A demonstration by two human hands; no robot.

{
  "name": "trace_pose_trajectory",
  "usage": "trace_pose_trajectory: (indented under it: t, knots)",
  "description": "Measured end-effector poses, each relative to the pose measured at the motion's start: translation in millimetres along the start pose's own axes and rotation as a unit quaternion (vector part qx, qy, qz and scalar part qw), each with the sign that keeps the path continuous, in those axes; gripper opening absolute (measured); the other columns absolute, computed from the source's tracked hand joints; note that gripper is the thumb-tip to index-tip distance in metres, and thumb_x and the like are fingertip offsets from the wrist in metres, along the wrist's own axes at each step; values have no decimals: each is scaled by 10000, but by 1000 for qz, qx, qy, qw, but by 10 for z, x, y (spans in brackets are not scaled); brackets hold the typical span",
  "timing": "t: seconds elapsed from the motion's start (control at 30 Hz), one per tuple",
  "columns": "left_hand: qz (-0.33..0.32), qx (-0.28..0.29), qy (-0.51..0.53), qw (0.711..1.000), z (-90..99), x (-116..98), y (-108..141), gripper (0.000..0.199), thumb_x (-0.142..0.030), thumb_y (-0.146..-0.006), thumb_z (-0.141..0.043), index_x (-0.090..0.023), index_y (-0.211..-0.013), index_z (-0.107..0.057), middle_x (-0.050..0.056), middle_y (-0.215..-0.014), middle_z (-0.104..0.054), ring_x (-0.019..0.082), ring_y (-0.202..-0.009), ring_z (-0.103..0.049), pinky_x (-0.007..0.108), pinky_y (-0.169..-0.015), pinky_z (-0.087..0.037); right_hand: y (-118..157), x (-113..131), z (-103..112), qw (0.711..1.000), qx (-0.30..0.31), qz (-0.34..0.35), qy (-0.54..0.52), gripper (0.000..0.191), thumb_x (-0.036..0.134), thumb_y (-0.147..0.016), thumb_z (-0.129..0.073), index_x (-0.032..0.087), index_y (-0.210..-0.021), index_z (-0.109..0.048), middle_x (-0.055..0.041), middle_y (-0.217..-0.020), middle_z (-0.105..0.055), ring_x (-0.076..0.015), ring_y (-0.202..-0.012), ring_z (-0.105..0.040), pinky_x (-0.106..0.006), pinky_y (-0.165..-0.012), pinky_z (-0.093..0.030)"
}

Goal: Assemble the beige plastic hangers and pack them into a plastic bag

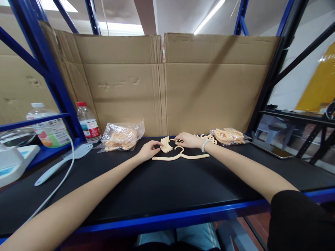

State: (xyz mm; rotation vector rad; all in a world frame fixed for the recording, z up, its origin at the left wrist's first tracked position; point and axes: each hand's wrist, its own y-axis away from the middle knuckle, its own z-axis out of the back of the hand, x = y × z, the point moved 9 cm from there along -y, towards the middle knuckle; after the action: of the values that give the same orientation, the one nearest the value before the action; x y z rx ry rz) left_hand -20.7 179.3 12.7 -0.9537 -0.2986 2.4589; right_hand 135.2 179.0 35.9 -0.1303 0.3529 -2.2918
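A cream-coloured clothes hanger (180,156) lies flat on the black tabletop, its hook pointing away from me. Just behind it is a neat stack of cream hanger arms (165,144). My left hand (149,151) is at the stack's left side, thumb and forefinger apart, fingertips touching or very close to it. To the right of the stack, my right hand (188,140) bends its fingers down around a small cream hanger hook, mostly hidden by the fingers. Loose cream hooks (209,138) lie behind my right wrist, which wears a beaded bracelet (204,145).
Clear bags of cream parts stand at the back, a left bag (121,137) and a right bag (228,136). At left are a red-capped bottle (88,123), a hairbrush (65,162) and a white cable (61,184). A cardboard wall (125,87) closes the back; a tablet-like slab (272,150) lies right.
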Motion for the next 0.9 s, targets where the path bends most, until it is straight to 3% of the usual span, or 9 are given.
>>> trace_pose_trajectory:
  t: [0.3,0.63,0.77,0.9]
  knots:
    - [-77,21,2,997,-92,-27,-28,272,-139,-747,-533,-201,-942,-712,69,-1069,-599,54,-541,-473,218,-586,-445,-7,3,-131,1000,6,-9,13,255,271,-878,-552,183,-1092,-660,-102,-980,-674,-218,-915,-613,-308,-788,-442]
    - [-103,36,-12,994,-49,-26,-25,178,-232,-779,-564,-175,-902,-680,75,-1077,-573,45,-533,-479,216,-572,-459,-59,-267,-42,986,-82,-79,-124,193,165,-834,-563,177,-934,-727,-66,-927,-714,-171,-845,-642,-274,-784,-466]
    - [-147,81,-51,985,-56,-85,5,171,-222,-815,-517,-172,-919,-644,92,-1092,-534,123,-751,-561,233,-643,-471,58,-378,85,947,-135,-128,-262,141,172,-770,-626,158,-867,-728,-71,-877,-717,-166,-794,-652,-280,-755,-492]
    - [-185,115,-99,971,-44,-166,52,206,-148,-825,-473,-189,-965,-618,83,-1063,-521,198,-1060,-510,312,-888,-429,371,-265,200,880,-166,-146,-420,179,220,-712,-683,145,-872,-715,-78,-862,-710,-159,-740,-645,-292,-706,-505]
